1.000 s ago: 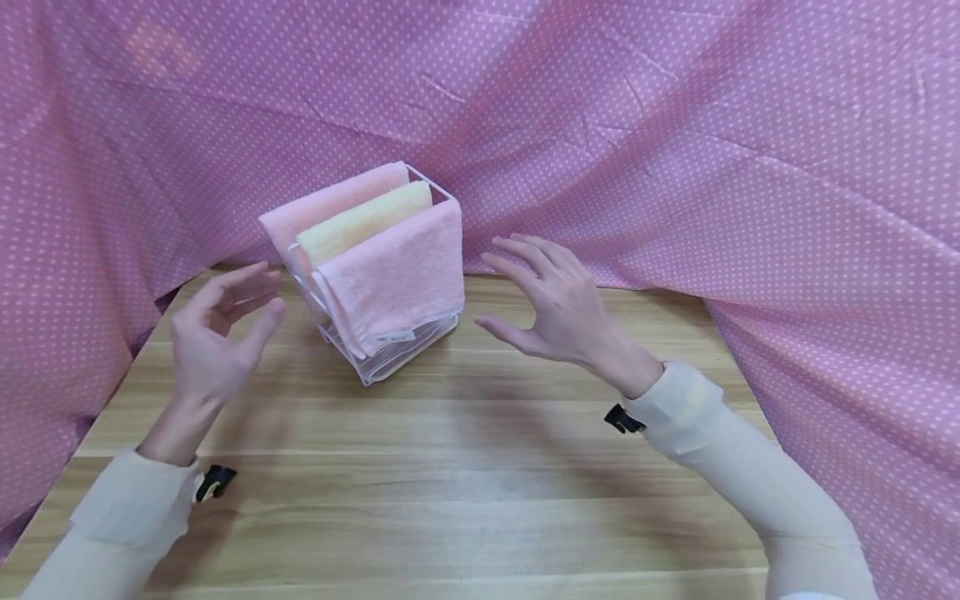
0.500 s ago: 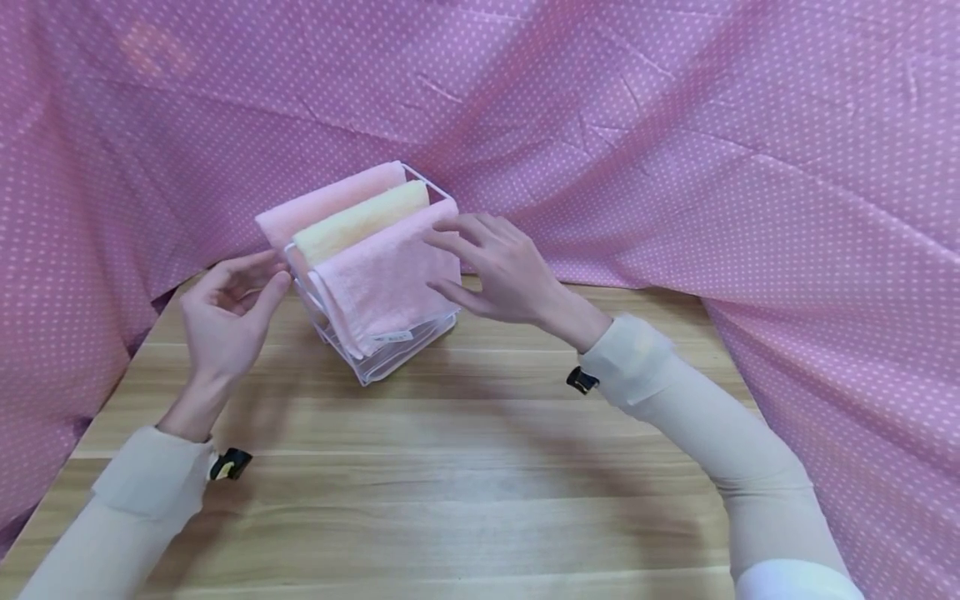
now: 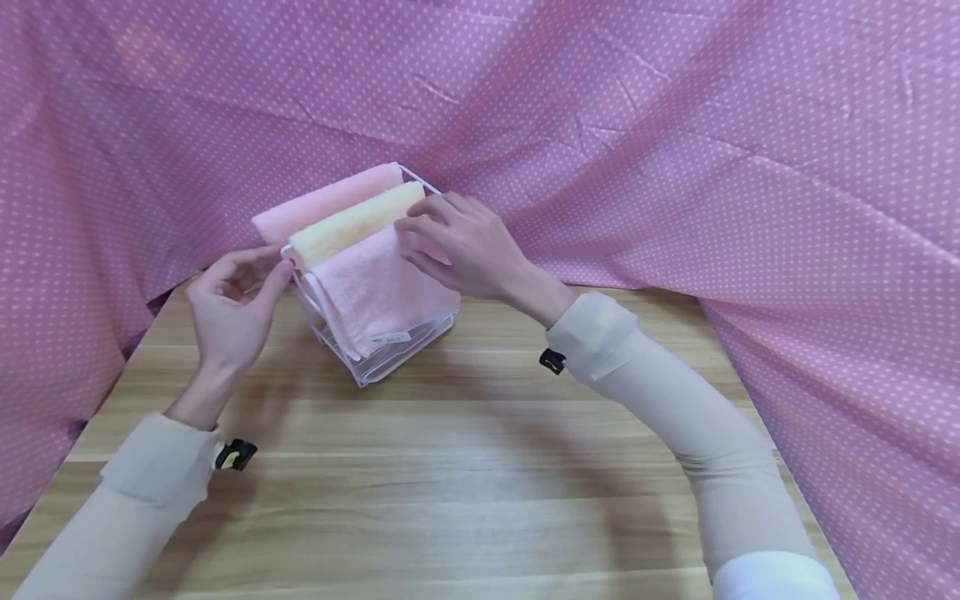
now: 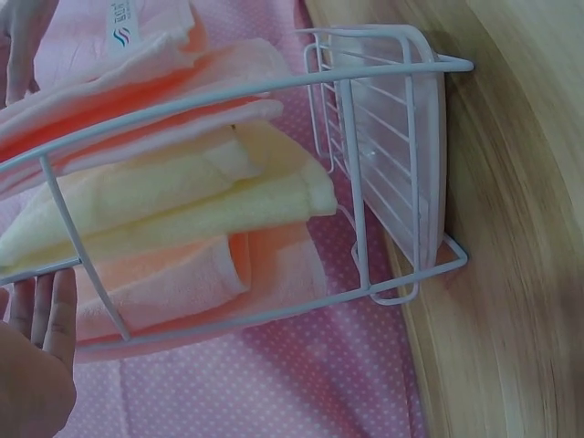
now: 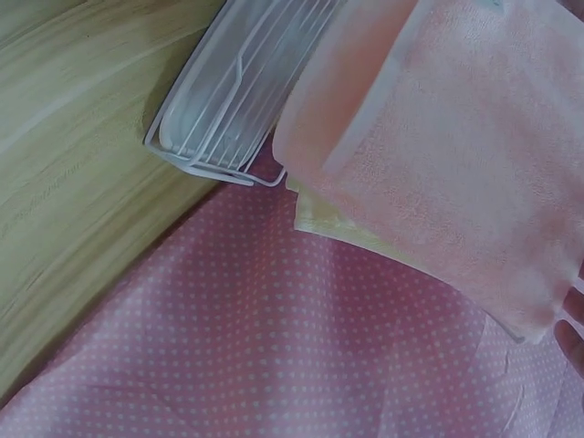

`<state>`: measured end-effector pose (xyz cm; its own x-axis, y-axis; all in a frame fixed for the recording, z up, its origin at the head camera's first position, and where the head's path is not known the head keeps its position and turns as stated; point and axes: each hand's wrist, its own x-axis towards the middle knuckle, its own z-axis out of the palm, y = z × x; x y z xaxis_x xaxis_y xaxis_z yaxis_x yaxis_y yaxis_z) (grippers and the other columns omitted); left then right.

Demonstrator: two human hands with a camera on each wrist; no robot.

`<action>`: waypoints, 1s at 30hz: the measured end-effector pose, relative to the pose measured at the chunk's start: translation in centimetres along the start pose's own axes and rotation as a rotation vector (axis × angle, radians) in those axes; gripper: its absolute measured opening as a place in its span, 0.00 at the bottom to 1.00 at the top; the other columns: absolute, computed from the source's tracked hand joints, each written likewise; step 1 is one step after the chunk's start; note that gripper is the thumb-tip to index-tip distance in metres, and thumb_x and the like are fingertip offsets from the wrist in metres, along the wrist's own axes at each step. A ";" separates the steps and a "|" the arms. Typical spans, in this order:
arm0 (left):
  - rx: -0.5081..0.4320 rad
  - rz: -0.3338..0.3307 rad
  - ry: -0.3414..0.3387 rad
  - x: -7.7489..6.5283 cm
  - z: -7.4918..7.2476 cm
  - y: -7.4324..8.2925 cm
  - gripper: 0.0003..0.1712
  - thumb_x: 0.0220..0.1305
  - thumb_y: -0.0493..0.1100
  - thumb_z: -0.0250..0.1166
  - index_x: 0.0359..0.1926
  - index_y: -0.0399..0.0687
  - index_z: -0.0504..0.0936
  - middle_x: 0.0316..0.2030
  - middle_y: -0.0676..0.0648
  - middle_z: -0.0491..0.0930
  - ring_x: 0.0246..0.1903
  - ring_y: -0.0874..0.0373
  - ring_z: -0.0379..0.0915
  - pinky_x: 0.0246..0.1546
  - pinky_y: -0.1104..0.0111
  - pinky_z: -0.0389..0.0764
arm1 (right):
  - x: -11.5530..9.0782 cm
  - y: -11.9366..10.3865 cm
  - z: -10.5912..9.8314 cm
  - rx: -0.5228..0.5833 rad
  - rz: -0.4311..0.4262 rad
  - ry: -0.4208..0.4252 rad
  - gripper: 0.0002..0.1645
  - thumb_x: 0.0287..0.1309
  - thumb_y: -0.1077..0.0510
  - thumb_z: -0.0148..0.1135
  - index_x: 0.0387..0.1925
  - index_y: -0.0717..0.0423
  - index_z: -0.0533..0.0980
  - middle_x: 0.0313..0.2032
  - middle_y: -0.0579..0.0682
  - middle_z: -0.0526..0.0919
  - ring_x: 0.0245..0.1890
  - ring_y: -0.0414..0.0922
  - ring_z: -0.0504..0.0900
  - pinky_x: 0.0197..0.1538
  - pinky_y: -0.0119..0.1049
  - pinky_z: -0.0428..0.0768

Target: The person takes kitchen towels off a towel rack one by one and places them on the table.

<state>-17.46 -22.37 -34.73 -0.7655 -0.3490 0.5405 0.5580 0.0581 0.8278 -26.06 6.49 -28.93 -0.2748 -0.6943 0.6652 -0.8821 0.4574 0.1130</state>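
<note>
A white wire towel rack (image 3: 365,381) stands on the table with three small towels hung over its bars. At the back is a pink towel (image 3: 330,204), in the middle a yellow towel (image 3: 356,223), and nearest a pink towel (image 3: 375,287) with a white label. My left hand (image 3: 234,304) pinches the left end of the rack's middle bar; in the left wrist view its fingers (image 4: 62,306) lie against the wire there. Bent over the top right of the front pink towel is my right hand (image 3: 468,250), its fingers spread loosely, with fingertips (image 5: 570,345) at the towel's edge.
The wooden table (image 3: 420,500) extends in front of the rack. A purple-pink dotted cloth (image 3: 600,125) hangs behind and along both sides, close to the rack's back. A pale tray (image 4: 388,137) sits in the rack's base.
My right hand has moved left from beside the rack to over the front pink towel. My left hand has come in to the rack's left end and taken hold there.
</note>
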 end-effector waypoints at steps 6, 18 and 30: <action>-0.095 0.009 -0.001 0.4 0.1 -0.2 0.09 0.62 0.26 0.72 0.44 0.30 0.88 0.32 0.51 0.91 0.29 0.63 0.87 0.33 0.77 0.94 | 1.5 -0.3 0.5 -0.044 -0.016 -0.126 0.19 0.77 0.44 0.60 0.58 0.50 0.84 0.52 0.50 0.88 0.53 0.49 0.85 0.56 0.42 0.89; -0.098 -0.009 -0.039 0.7 -0.1 -0.4 0.06 0.63 0.27 0.73 0.41 0.33 0.88 0.31 0.50 0.89 0.28 0.63 0.85 0.33 0.74 0.95 | 2.8 -0.7 1.1 -0.072 -0.009 -0.218 0.18 0.77 0.42 0.59 0.55 0.45 0.83 0.47 0.47 0.88 0.47 0.48 0.84 0.51 0.38 0.88; -0.038 -0.033 -0.077 1.0 0.1 0.2 0.05 0.64 0.29 0.73 0.41 0.35 0.88 0.31 0.51 0.89 0.29 0.64 0.85 0.36 0.73 0.95 | 2.6 -0.2 0.8 -0.046 0.010 -0.168 0.16 0.72 0.43 0.64 0.50 0.45 0.86 0.47 0.45 0.88 0.48 0.46 0.84 0.46 0.37 0.87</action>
<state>-18.13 -22.56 -34.03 -0.8055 -0.2768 0.5240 0.5425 0.0118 0.8400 -26.89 4.17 -27.83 -0.3469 -0.7709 0.5342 -0.8615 0.4871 0.1434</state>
